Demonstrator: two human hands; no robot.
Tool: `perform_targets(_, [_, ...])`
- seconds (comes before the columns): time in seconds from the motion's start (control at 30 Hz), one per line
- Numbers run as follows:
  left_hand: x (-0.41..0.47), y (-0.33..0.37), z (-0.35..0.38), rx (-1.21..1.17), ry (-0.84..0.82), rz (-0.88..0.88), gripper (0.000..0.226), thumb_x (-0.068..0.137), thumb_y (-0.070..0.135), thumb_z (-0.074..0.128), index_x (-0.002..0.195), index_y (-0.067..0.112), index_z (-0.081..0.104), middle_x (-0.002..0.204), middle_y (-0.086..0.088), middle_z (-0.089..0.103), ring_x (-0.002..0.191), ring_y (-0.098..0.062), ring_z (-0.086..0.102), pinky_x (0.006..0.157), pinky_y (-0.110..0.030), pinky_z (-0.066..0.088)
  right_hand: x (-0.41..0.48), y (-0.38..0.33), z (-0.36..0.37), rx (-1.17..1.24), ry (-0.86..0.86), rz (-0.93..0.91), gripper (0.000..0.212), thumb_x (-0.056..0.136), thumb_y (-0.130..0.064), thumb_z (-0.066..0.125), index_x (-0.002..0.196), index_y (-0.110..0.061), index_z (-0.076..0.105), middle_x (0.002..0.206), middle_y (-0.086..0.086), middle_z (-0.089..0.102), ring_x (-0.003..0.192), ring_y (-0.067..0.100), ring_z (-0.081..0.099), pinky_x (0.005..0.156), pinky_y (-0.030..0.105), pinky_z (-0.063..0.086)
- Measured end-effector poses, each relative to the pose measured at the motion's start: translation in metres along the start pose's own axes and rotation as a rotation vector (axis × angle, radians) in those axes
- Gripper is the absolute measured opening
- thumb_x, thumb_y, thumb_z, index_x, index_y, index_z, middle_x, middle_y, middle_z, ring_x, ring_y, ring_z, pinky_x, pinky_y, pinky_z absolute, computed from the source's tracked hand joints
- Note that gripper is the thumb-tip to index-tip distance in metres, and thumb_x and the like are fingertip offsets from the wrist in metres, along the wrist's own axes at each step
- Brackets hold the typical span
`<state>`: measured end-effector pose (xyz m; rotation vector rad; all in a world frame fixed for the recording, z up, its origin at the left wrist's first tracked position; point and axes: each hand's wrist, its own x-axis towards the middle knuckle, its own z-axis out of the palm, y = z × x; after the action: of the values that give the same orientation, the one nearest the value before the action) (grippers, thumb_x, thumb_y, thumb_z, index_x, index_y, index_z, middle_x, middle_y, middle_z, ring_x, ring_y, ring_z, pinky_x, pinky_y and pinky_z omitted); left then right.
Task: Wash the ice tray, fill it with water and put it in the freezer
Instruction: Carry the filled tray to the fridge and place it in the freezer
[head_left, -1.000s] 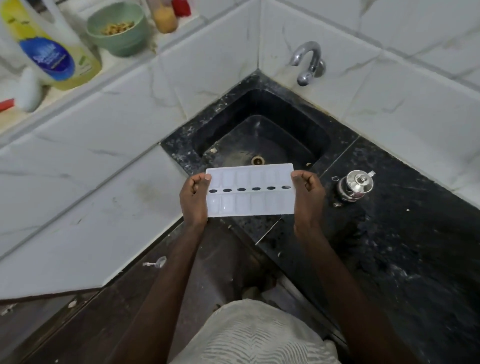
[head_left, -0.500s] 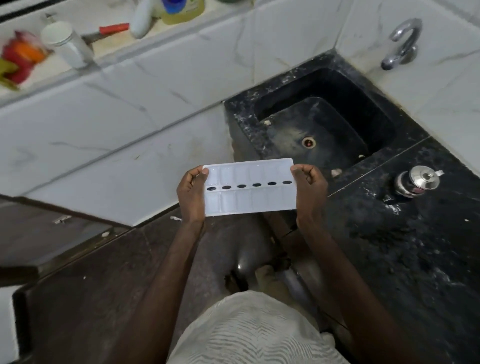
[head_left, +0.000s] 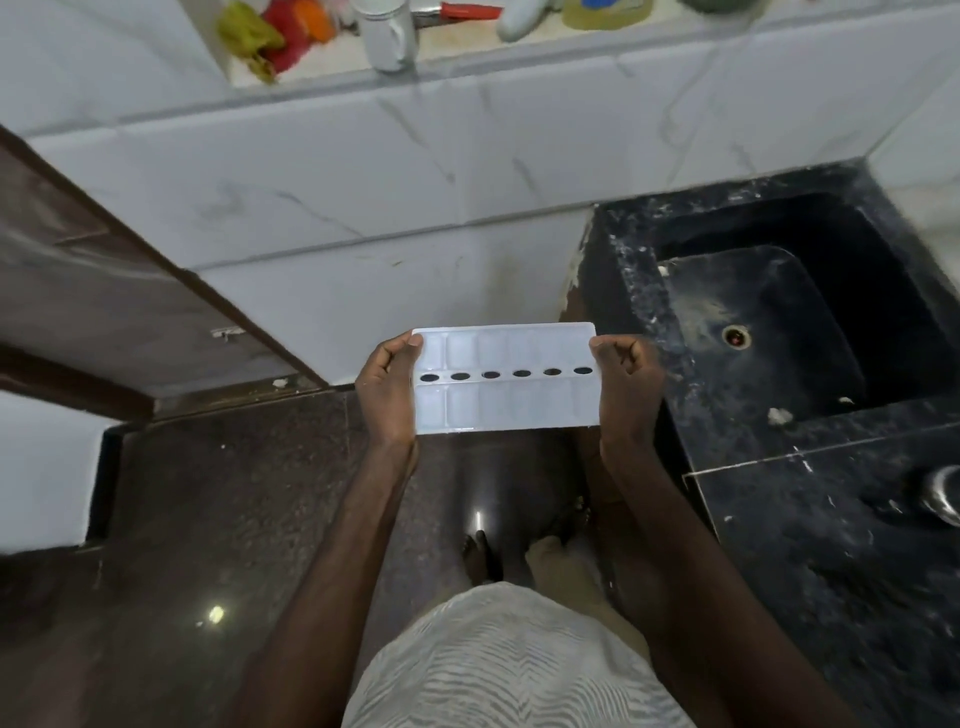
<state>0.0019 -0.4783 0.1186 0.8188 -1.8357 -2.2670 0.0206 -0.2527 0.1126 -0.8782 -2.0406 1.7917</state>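
Note:
A white plastic ice tray with two rows of cells and a middle line of dark oval holes is held level in front of me, over the dark floor. My left hand grips its left short end, thumb on top. At the opposite end my right hand grips it with curled fingers. The black stone sink with its drain lies to the right of the tray. No tap or freezer is in view.
A white marble-tiled wall runs behind the tray. Its ledge carries a white cup, coloured items and bottles. Black counter lies right, with a steel object at the frame edge. A brown door frame stands left.
My view has swung left: the sink slid from centre to the right edge and the tap left the frame. Both hands keep the same hold on the tray.

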Motion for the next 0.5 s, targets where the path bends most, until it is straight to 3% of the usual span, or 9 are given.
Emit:
perform_targets(0.1, [0.006,0.003,-0.014,-0.043,0.059,0.001,0.011,0.096,0.012,0.071,0.104,0.008,0.077,0.088,0.011,0.078,0.081,0.0,0.07,0.069,-0.016,0.054,0.001,-0.004,0.02,-0.049,-0.052,-0.017,0.007,0.091,-0.027,0.071,0.085,-0.029,0.068,0.085,-0.005,0.072,0.081,0.017,0.067,0.075,0.037,0.056])
perform_targets(0.37, [0.02,0.011,-0.038,-0.124,0.207,-0.003,0.007,0.095,0.011,0.071,0.097,0.012,0.078,0.085,0.009,0.077,0.077,-0.002,0.069,0.068,-0.019,0.055,0.006,-0.017,0.062,-0.079,-0.186,-0.063,0.011,0.091,-0.028,0.071,0.082,-0.031,0.068,0.079,-0.015,0.07,0.074,0.001,0.063,0.071,0.029,0.054])
perform_targets(0.5, [0.027,0.012,-0.047,-0.145,0.278,-0.02,0.007,0.094,0.016,0.074,0.096,0.016,0.08,0.09,0.004,0.078,0.082,-0.01,0.07,0.071,-0.027,0.058,0.011,-0.023,0.084,-0.06,-0.239,-0.064,0.007,0.093,-0.021,0.071,0.086,-0.021,0.069,0.078,-0.012,0.069,0.072,-0.001,0.061,0.069,0.026,0.052])
